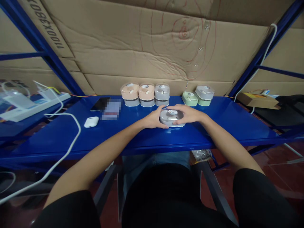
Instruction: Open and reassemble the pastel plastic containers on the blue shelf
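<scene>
A small grey rounded box with a clear lid (173,117) rests on the blue table near its front edge, with a round sticker and a light clasp on top. My left hand (155,118) is curled round its left side, thumb at the front. On the opposite side my right hand (188,114) grips the box, its thumb near the clasp and its fingers over the back. Parts of the box's sides are hidden behind the hands. Behind it stand two stacks of orange-and-grey boxes (147,95), a grey stack (162,95), a green box (190,98) and a grey-and-green stack (204,95).
On the left lie a white earbud case (91,122), a dark phone (101,104) and a blurred-out flat item (111,109). A white cable (71,142) crosses the table's left side. Cardboard (118,44) walls the back; blue shelf posts (57,66) flank the table.
</scene>
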{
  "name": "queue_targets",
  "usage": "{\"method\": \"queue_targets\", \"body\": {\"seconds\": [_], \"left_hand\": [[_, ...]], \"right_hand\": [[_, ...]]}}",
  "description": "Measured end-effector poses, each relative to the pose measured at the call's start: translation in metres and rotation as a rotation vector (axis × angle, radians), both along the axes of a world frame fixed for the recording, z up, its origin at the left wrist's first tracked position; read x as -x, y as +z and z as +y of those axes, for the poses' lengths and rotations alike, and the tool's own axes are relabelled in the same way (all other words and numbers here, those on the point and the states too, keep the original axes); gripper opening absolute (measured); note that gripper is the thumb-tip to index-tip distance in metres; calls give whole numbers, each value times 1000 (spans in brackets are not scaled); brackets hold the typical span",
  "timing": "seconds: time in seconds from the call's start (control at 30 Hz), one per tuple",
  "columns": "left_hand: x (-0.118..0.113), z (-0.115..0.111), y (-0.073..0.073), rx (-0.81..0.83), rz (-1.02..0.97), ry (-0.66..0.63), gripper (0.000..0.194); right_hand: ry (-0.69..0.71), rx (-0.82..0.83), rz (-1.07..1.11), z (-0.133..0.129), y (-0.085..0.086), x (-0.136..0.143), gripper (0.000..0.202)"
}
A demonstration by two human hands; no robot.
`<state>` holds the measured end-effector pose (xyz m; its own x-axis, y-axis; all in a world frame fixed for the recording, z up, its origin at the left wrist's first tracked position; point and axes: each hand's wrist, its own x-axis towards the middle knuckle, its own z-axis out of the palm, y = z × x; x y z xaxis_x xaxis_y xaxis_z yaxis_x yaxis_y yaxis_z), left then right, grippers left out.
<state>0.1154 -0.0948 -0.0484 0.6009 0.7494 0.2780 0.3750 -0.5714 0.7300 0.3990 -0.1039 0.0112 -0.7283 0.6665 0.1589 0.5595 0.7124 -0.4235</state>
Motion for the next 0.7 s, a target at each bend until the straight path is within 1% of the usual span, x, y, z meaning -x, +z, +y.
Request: {"method": "queue_targets", "body": {"seconds": [0.13,0.2,0.3,0.37,0.43,0.47,0.5,0.53,0.6,0.67,0.7], "left_hand": [[1,1,1,-33,-10,-31,122],[2,2,3,-39,-10,-28,117],[6,3,7,-29,-23,15,114],[8,5,10,-26,-81,33,112],[10,7,13,-48,-171,66,111],[10,8,14,-73,-210,100,110],[11,9,16,-104,-236,146,109],[11,9,17,-135,-248,195,107],[11,8,20,-177,-239,278,101],[10,6,22,-188,-207,318,95],[10,5,23,-188,-189,322,92]], "right_hand": [[9,12,-27,2,-1,-2,99],[22,23,-31,4,-2,-4,107],[12,9,11,8,-5,-6,118],[-15,-14,81,9,-5,-8,115],[-63,-60,144,10,-1,-10,112],[-117,-105,169,11,3,-13,110],[-203,-165,188,13,7,-16,107],[-319,-232,200,16,11,-19,105],[-596,-344,197,24,19,-26,101],[-837,-395,151,36,25,-31,97],[-921,-404,112,42,26,-32,94]]}}
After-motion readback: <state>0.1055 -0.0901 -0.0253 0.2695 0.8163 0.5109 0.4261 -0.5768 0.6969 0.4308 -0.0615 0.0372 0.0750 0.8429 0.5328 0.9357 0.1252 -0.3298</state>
